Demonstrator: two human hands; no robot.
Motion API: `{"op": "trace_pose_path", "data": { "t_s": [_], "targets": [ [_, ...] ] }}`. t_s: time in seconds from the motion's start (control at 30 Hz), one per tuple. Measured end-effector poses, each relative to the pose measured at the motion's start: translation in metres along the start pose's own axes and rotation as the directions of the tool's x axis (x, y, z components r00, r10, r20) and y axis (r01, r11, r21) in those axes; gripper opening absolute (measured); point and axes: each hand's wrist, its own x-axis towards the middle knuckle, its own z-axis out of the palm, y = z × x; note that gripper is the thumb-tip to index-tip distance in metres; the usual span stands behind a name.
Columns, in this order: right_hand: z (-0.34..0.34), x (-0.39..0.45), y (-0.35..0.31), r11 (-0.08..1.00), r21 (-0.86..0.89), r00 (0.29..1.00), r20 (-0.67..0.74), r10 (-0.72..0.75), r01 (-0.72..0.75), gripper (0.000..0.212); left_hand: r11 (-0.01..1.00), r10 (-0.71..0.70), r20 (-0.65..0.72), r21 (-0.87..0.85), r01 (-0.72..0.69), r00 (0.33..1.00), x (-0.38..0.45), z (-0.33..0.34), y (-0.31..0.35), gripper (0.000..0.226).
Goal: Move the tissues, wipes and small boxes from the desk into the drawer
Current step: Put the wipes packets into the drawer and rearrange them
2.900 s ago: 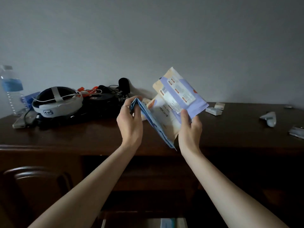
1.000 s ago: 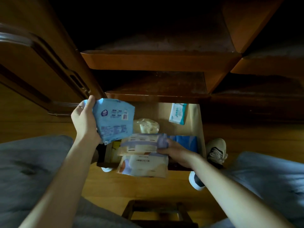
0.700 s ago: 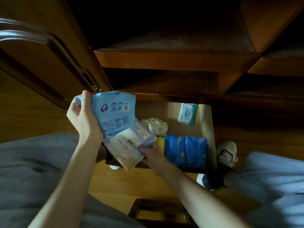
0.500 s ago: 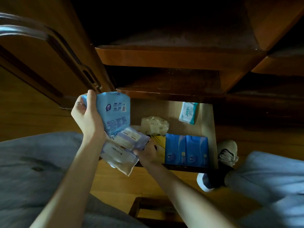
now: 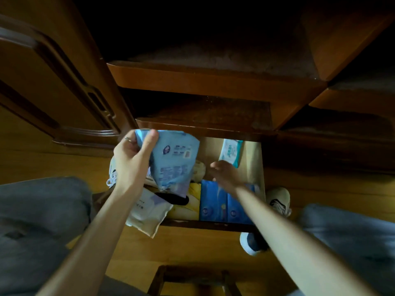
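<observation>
Nearest the camera, grey-trousered knees frame a brown wooden stool or chair frame (image 5: 192,274) on the honey-coloured wooden floor (image 5: 203,246). Over the near left corner of the open pale wooden drawer (image 5: 253,159), a cream and lilac soft plastic pouch (image 5: 147,214) hangs partly past the front edge; whether it is fully let go I cannot tell. Left hand (image 5: 132,161) pinches the top corner of a light blue soft wipes pack (image 5: 175,161), held above the drawer's left side and not yet set down. Judged light, floppy, slick film: the corner pinch suffices, though a grip across the middle would stop it sagging. Right hand (image 5: 224,171) hovers over the drawer centre with fingers spread, holding nothing; it is blurred. Against the front edge at right, dark blue tissue packs (image 5: 222,204) lie side by side; a yellow packet (image 5: 192,199) is beside them. A small white and teal wipes pack (image 5: 230,151) sits at the far right corner. Beyond, dark reddish wooden desk framing (image 5: 213,82) goes into shadow; room dim.
</observation>
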Motion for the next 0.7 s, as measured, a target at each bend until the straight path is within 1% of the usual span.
{"op": "trace_pose_path", "data": {
  "t_s": [0.03,0.1,0.17,0.2,0.23,0.27,0.33,0.37,0.4,0.43,0.47,0.5,0.53,0.57,0.6,0.63,0.7],
  "targets": [
    [-0.013,0.01,0.002,0.999,-0.016,0.998,-0.044,0.033,-0.033,0.036,1.0,0.009,0.057,-0.003,-0.009,0.998,-0.001,0.001,-0.004,0.028],
    [-0.033,0.027,0.006,0.992,-0.084,0.99,-0.108,0.088,-0.097,0.042,1.0,-0.016,0.119,0.008,0.015,0.993,-0.002,0.006,-0.008,0.026],
    [-0.041,0.042,0.01,0.987,-0.116,0.99,-0.106,0.096,-0.108,0.044,0.999,-0.044,0.158,-0.009,0.045,0.986,-0.001,0.008,-0.013,0.024],
    [-0.04,0.046,0.01,0.991,-0.096,0.992,-0.091,0.088,-0.096,0.043,0.998,-0.054,0.166,-0.008,0.056,0.985,-0.002,0.008,-0.015,0.024],
    [-0.037,0.048,0.007,0.996,-0.023,0.994,-0.076,0.08,-0.082,0.041,0.998,-0.059,0.181,0.001,0.059,0.982,-0.002,0.01,-0.018,0.024],
    [-0.031,0.048,0.003,0.992,0.103,0.996,-0.041,0.083,-0.078,0.037,0.998,-0.059,0.196,0.003,0.059,0.979,-0.002,0.011,-0.019,0.025],
    [-0.015,0.043,-0.005,0.924,0.362,0.989,0.126,0.077,-0.118,0.029,0.998,-0.055,0.245,0.013,0.053,0.968,-0.001,0.013,-0.021,0.023],
    [-0.009,0.041,-0.009,0.875,0.462,0.975,0.215,0.051,-0.147,0.033,0.999,-0.04,0.274,0.03,0.033,0.961,0.0,0.014,-0.02,0.02],
    [-0.005,0.04,-0.014,0.852,0.499,0.964,0.264,0.026,-0.16,0.037,0.999,-0.017,0.301,0.055,0.0,0.954,-0.001,0.016,-0.019,0.017],
    [-0.003,0.041,-0.018,0.84,0.522,0.966,0.259,0.011,-0.15,0.039,0.993,0.029,0.325,0.097,-0.064,0.945,-0.002,0.018,-0.017,0.013],
    [-0.003,0.046,-0.021,0.865,0.487,0.979,0.204,0.022,-0.121,0.041,0.978,0.084,0.338,0.151,-0.142,0.937,-0.004,0.02,-0.017,0.011],
    [-0.006,0.052,-0.021,0.917,0.393,0.993,0.117,0.021,-0.066,0.041,0.959,0.116,0.337,0.208,-0.194,0.934,-0.007,0.022,-0.018,0.014],
    [-0.011,0.06,-0.017,0.981,0.196,1.0,0.014,0.001,-0.004,0.04,0.946,0.116,0.328,0.252,-0.205,0.937,-0.009,0.022,-0.019,0.016],
    [-0.017,0.068,-0.011,1.0,-0.019,0.998,-0.06,-0.013,0.011,0.039,0.937,0.094,0.329,0.289,-0.195,0.94,-0.011,0.023,-0.021,0.017],
    [-0.023,0.074,-0.003,0.989,-0.145,0.996,-0.093,0.015,-0.029,0.039,0.915,0.081,0.342,0.346,-0.206,0.936,-0.012,0.022,-0.024,0.017],
    [-0.029,0.08,0.008,0.979,-0.196,0.995,-0.084,0.046,-0.061,0.038,0.866,0.094,0.378,0.426,-0.263,0.921,-0.013,0.022,-0.029,0.017],
    [-0.036,0.093,0.026,0.975,-0.212,0.998,-0.003,0.07,-0.069,0.034,0.692,0.113,0.511,0.575,-0.437,0.852,-0.013,0.019,-0.04,0.016]
  ]
}}
